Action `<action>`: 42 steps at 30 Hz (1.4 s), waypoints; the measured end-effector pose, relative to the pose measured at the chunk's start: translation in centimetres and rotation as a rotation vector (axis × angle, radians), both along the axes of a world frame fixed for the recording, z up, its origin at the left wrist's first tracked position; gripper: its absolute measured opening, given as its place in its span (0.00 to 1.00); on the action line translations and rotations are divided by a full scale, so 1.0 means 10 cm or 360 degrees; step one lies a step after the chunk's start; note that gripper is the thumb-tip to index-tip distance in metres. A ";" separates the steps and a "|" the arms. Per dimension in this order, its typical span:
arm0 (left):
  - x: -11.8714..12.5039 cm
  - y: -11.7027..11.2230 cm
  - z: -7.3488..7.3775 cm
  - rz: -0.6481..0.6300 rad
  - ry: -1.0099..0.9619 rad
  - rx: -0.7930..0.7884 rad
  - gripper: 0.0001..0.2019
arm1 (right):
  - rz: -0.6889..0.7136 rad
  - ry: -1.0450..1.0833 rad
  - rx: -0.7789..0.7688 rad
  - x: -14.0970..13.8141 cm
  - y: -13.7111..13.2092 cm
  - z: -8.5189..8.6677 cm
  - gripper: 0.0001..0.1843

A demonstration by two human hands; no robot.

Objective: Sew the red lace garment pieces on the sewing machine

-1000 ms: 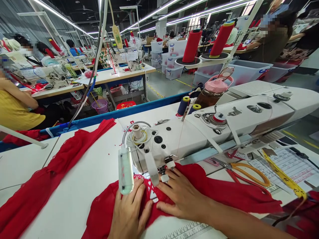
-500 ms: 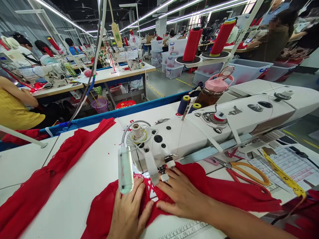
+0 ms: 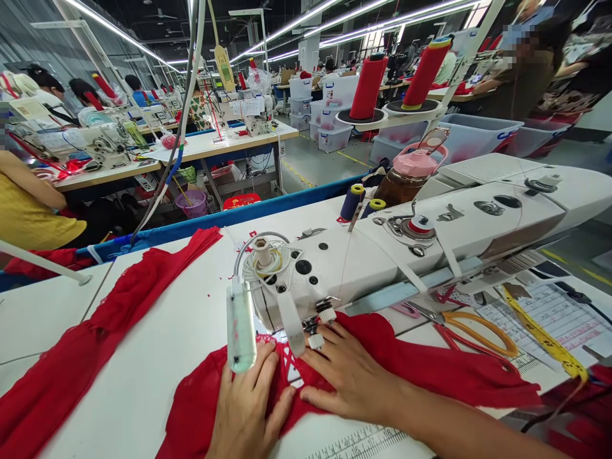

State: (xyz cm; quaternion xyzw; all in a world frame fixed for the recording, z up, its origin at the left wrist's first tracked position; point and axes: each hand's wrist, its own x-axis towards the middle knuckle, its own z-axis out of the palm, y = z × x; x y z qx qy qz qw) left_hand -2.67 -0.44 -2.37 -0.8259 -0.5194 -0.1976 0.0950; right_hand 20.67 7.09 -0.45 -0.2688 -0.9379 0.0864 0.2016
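Left hand (image 3: 248,396): palm down, fingers extended, pressing without closing. Right hand (image 3: 345,375): likewise flat, fingertips beneath the white sewing machine head (image 3: 382,245). Both rest on the soft red fabric piece (image 3: 197,394), which lies under the machine head and spreads out past either hand. Between the hands runs its red criss-cross openwork strip (image 3: 291,368); the needle point is hidden from view.

Handling (judged): the fabric is light, limp and likely to slide or pucker; the openwork could stretch or snag. Hold with flat fingers on the solid cloth along both sides of the strip, not on the strip itself.

Surface: a smooth white worktable (image 3: 143,376), with a printed ruler scale (image 3: 366,441) just nearer than the right hand. Beyond the right wrist lie orange-handled metal scissors (image 3: 478,331) and a yellow tape measure (image 3: 540,331). Well left of the left hand lies a long red cloth bundle (image 3: 115,312).

Room: beyond the machine stand translucent plastic bins (image 3: 478,131); far left sits a co-worker in a yellow top (image 3: 31,204).
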 end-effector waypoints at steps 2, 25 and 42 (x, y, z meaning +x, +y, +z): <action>0.00 0.00 -0.01 -0.0001 0.0003 -0.0006 0.20 | -0.0003 -0.0002 0.0000 0.00 0.00 0.00 0.23; 0.00 0.01 -0.01 -0.0008 0.0092 0.0001 0.21 | 0.0016 0.0059 0.0046 0.00 0.00 -0.01 0.22; 0.02 0.00 0.00 0.0017 0.0059 0.0017 0.23 | 0.0031 0.0076 0.0028 0.01 0.00 0.00 0.23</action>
